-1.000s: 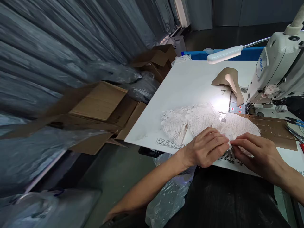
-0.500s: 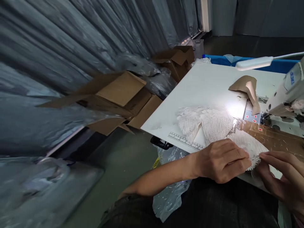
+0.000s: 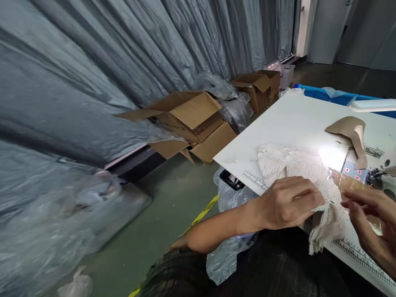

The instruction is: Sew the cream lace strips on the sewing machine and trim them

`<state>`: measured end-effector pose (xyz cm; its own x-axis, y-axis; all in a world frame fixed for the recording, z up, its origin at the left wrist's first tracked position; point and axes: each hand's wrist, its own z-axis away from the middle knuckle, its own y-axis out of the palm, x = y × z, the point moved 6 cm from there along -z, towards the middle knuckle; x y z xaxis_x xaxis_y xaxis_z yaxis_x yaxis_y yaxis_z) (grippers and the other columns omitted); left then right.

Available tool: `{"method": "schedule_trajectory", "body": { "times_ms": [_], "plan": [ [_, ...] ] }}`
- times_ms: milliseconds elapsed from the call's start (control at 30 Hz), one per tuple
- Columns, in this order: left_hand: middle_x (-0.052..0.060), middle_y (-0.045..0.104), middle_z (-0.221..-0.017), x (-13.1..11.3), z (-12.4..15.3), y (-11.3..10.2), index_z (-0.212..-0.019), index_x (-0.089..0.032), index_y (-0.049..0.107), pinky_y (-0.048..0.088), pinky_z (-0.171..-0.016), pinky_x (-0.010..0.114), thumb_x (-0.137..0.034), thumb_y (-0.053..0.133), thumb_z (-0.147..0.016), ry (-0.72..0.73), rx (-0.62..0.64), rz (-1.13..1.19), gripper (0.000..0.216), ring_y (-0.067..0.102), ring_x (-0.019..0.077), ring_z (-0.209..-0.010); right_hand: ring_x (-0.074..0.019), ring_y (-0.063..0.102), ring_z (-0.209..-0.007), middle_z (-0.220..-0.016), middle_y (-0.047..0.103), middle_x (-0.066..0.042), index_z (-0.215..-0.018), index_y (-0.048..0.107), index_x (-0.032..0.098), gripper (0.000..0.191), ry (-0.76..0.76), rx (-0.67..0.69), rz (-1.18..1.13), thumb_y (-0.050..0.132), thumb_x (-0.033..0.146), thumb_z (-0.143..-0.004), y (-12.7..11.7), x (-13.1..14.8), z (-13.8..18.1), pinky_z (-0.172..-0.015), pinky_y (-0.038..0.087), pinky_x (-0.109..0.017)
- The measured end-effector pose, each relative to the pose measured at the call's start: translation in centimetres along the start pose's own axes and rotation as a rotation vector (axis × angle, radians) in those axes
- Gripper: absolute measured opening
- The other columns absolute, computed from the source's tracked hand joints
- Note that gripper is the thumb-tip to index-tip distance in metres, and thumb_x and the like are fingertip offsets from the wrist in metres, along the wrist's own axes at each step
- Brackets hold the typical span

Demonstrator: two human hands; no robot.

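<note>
White lace fabric (image 3: 291, 161) lies across the table, its front part gathered and hanging over the near edge. My left hand (image 3: 291, 204) is closed on that lace, pinching it between thumb and fingers. To the right of the hanging part, my right hand (image 3: 373, 218) is held with thumb and fingers apart, a small gap from the lace. Behind the right hand are brown tape (image 3: 340, 179) on the tabletop and the sewing machine (image 3: 386, 163), partly cut off by the frame. A curled brown paper piece (image 3: 349, 128) rests beside the machine's plate.
The white table (image 3: 309, 113) has printed ruler strips (image 3: 255, 178) along its near edge. An open cardboard box (image 3: 194, 111) and clear plastic bags (image 3: 236, 109) are on the floor to the left. A lamp (image 3: 373, 105) hangs over the far side, near a blue bin (image 3: 365, 99).
My right hand has let go of the lace and moved slightly right. The lace's front edge now droops from my left hand over the table edge. The camera view has turned left.
</note>
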<state>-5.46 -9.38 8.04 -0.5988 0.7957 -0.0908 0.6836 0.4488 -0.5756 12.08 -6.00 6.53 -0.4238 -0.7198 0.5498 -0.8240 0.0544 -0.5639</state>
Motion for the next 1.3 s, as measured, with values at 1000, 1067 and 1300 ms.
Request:
{"method": "schedule_trajectory", "body": {
  "times_ms": [1000, 1067, 1300],
  "plan": [
    [0.001, 0.066, -0.078, 0.2, 0.3, 0.4, -0.095, -0.015, 0.057, 0.054, -0.060, 0.020, -0.009, 0.056, -0.092, -0.001, -0.004, -0.001, 0.007, 0.063, 0.0105, -0.070, -0.0123, 0.064, -0.052, -0.070, 0.065, 0.003, -0.084, 0.062, 0.024, 0.011, 0.187, -0.270, 0.004, 0.064, 0.013, -0.086, -1.0, 0.6, 0.3, -0.048, 0.054, -0.024],
    [0.001, 0.066, -0.079, 0.5, 0.5, 0.3, -0.095, -0.016, 0.057, 0.054, -0.060, 0.020, -0.008, 0.055, -0.092, -0.007, -0.008, -0.010, 0.009, 0.064, 0.0105, -0.071, -0.0121, 0.064, -0.053, -0.073, 0.065, 0.002, -0.086, 0.062, 0.023, 0.009, 0.225, -0.289, -0.042, 0.063, 0.014, -0.088, -1.5, -0.2, 0.9, -0.049, 0.054, -0.024],
    [0.000, 0.064, -0.078, 0.5, 0.2, -0.5, -0.097, -0.016, 0.057, 0.052, -0.055, 0.018, -0.011, 0.058, -0.090, -0.077, 0.057, -0.014, 0.008, 0.062, 0.0097, -0.067, -0.0325, 0.063, -0.111, -0.122, 0.061, -0.018, -0.137, 0.045, 0.017, 0.061, 0.042, 0.083, 0.081, 0.063, 0.045, -0.087, 2.0, 2.9, 0.8, -0.085, 0.060, -0.048]
  ]
}}
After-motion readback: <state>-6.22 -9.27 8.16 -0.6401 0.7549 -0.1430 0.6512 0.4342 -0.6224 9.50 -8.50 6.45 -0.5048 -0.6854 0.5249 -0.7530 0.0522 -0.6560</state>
